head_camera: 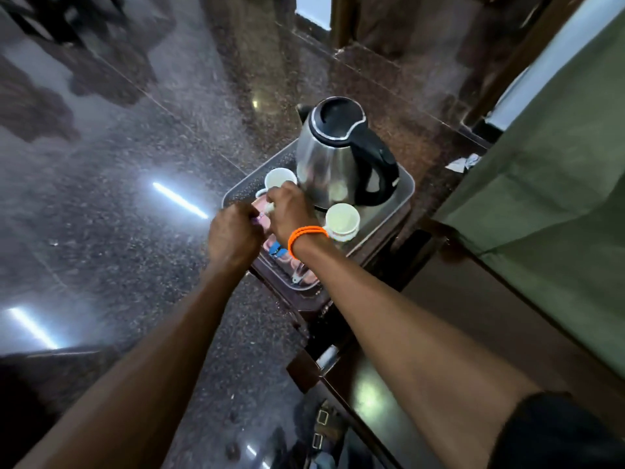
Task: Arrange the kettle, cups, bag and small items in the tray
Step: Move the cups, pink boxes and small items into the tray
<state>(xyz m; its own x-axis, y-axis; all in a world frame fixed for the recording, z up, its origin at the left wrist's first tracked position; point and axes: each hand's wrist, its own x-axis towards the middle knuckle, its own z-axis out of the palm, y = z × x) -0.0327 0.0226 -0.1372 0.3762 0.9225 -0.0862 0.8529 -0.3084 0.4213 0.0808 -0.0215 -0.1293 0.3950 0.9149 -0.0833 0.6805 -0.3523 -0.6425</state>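
A steel kettle (333, 160) with a black lid and handle stands at the far end of a grey tray (404, 192) on a small dark table. One white cup (280, 179) sits left of the kettle, another white cup (342, 220) stands in front of it. Pink sachets and a blue-marked small item (275, 249) lie in the near part of the tray. My left hand (233, 233) is closed over the tray's left edge on pink sachets. My right hand (289, 211), with an orange band on its wrist, pinches a small white item beside the left cup.
The dark table (297, 306) stands on a glossy speckled stone floor (135, 184). An olive-green cloth (548, 184) hangs to the right, with a crumpled white paper (462, 163) by its edge. Dark wooden furniture legs (341, 22) rise behind.
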